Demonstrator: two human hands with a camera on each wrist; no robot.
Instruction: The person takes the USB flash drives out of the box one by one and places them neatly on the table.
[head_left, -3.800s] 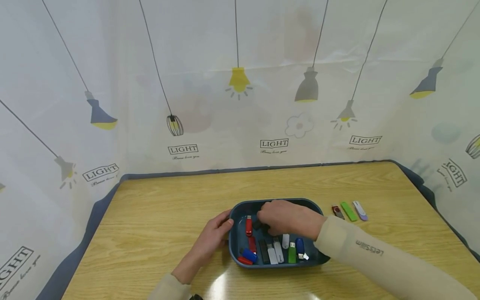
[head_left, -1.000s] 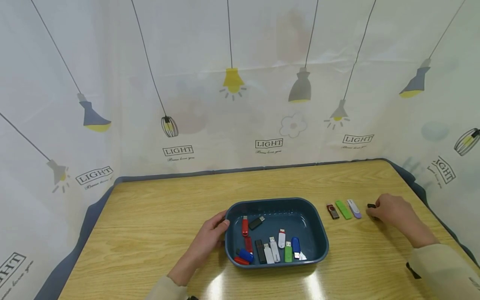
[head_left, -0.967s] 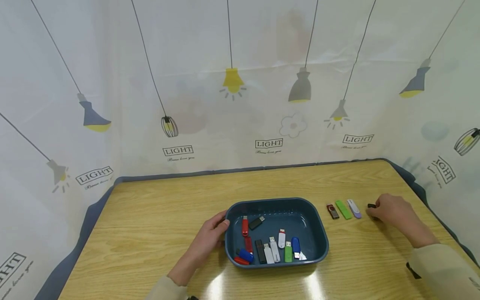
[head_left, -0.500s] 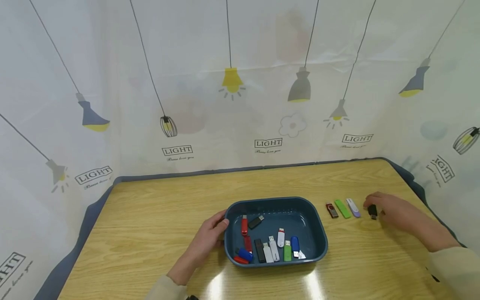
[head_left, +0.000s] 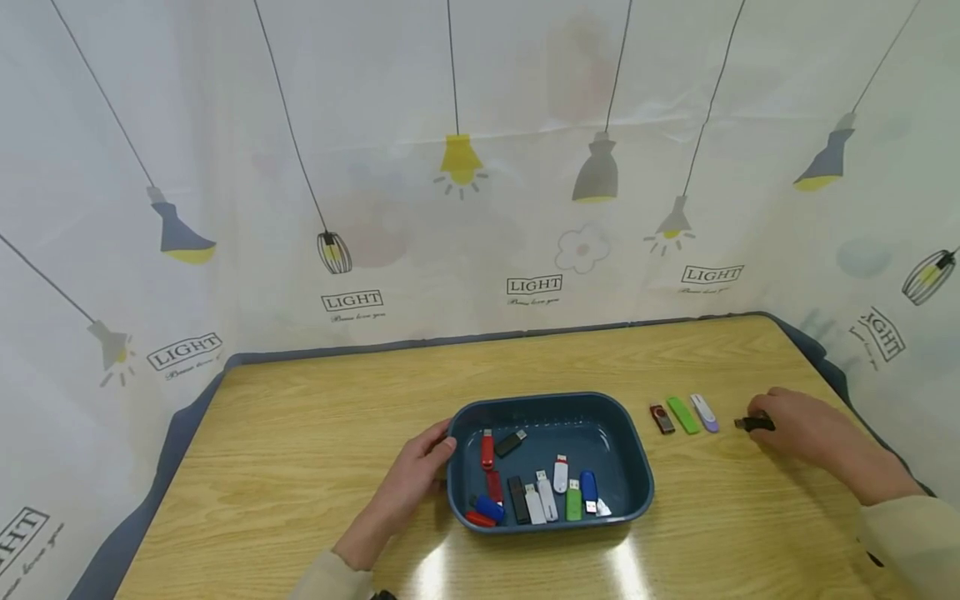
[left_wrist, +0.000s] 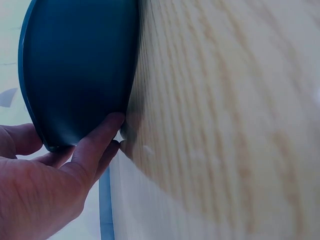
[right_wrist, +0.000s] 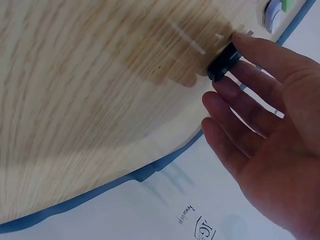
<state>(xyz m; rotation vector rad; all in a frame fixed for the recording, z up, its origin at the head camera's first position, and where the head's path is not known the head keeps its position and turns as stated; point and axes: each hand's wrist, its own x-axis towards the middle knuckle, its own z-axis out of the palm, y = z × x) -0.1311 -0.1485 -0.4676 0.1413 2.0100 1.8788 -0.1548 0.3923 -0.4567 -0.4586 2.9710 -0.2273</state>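
My right hand (head_left: 806,429) pinches a black USB stick (head_left: 756,424) by thumb and fingers, close over the table at the right. In the right wrist view the black stick (right_wrist: 224,61) shows its metal plug past the thumb, and the other fingers are spread below it. My left hand (head_left: 412,471) grips the left end of a dark blue tray (head_left: 647,471); in the left wrist view, thumb and fingers (left_wrist: 95,145) are at the tray's end wall (left_wrist: 75,75). Inside the tray lie a red stick (head_left: 487,450), a dark one (head_left: 511,442), a green one (head_left: 573,502) and several others.
Left of the black stick, a red-brown USB stick (head_left: 662,419), a green one (head_left: 682,414) and a white-purple one (head_left: 705,413) lie in a row on the wooden table (head_left: 322,433). A pale lamp-print cloth (head_left: 420,208) stands along the table's back and sides.
My right hand has gone from inside the tray to the table's right side with the black USB stick. There the stick has turned, its plug now pointing left. My left hand keeps its hold.
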